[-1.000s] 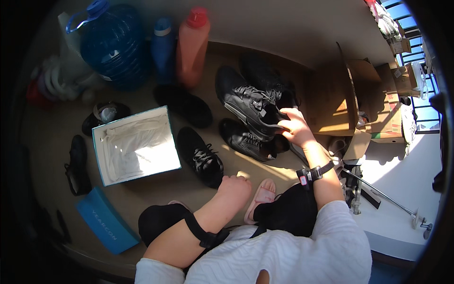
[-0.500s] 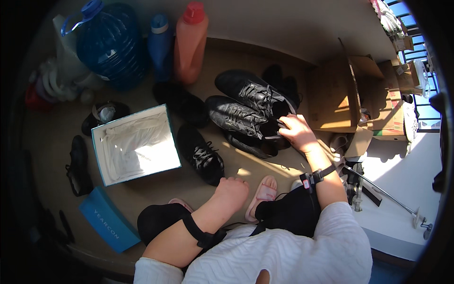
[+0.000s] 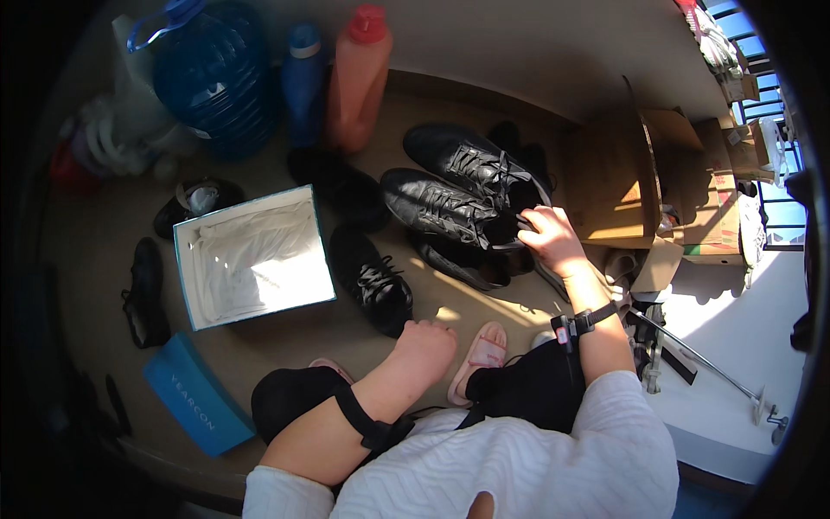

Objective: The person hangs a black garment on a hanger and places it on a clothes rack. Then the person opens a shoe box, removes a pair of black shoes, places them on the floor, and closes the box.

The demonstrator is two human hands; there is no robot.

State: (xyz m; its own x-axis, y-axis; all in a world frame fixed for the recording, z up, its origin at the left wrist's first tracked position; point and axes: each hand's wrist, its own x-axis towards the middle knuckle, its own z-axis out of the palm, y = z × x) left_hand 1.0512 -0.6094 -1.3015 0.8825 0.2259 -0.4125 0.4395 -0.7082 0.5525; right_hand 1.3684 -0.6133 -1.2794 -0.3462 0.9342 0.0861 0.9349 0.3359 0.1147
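Observation:
At the heel end of a pair of black lace-up shoes, my right hand (image 3: 556, 242) is closed with its fingertips at the collar. The upper shoe (image 3: 454, 156) and the lower shoe (image 3: 432, 206) lie side by side, toes pointing left, over other dark shoes (image 3: 454, 259). My left hand (image 3: 426, 348) is curled by the heel of a single black lace-up shoe (image 3: 372, 281); its fingertips are hidden, so contact is unclear. Left of that shoe stands an open shoebox (image 3: 328, 268) with white paper inside. Its blue lid (image 3: 197, 396) lies nearer me.
A large blue water jug (image 3: 216, 82), a blue bottle (image 3: 304, 95) and a pink bottle (image 3: 357, 82) stand along the wall. Black shoes (image 3: 145, 294) lie left of the shoebox. Open cardboard boxes (image 3: 605, 186) and a metal rod (image 3: 709, 359) are at the right.
The view has shifted slightly, so most things appear a little further right. Both hands keep nearly the same places beside the shoes.

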